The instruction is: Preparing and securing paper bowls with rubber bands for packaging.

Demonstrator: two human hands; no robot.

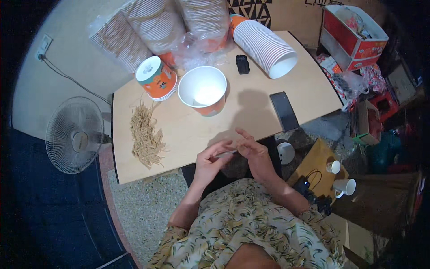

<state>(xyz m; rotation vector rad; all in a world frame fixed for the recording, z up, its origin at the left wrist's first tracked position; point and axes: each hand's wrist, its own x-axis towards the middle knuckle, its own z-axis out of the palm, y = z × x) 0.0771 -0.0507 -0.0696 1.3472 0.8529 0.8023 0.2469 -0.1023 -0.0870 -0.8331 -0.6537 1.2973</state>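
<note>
Near the table's front edge, my left hand (212,162) and my right hand (256,154) are close together. A thin pale sliver (227,153) shows between their fingertips, too small to name. My left thumb and fingers pinch it from one side. On the other side my right fingers are bent in toward it, with one finger raised. Beyond my hands stands an open paper bucket (202,89), white inside and orange outside. A bundle of tan strands (145,136), like cord or twine, lies to the left.
Upside-down printed paper tubs (156,80) stand beside the bucket. Wrapped cup stacks (154,24) fill the back; a long stack of tubs (265,48) lies at right. A small black object (242,64) and a phone (284,111) lie nearby. A fan (76,135) stands left, mugs (345,187) lower right.
</note>
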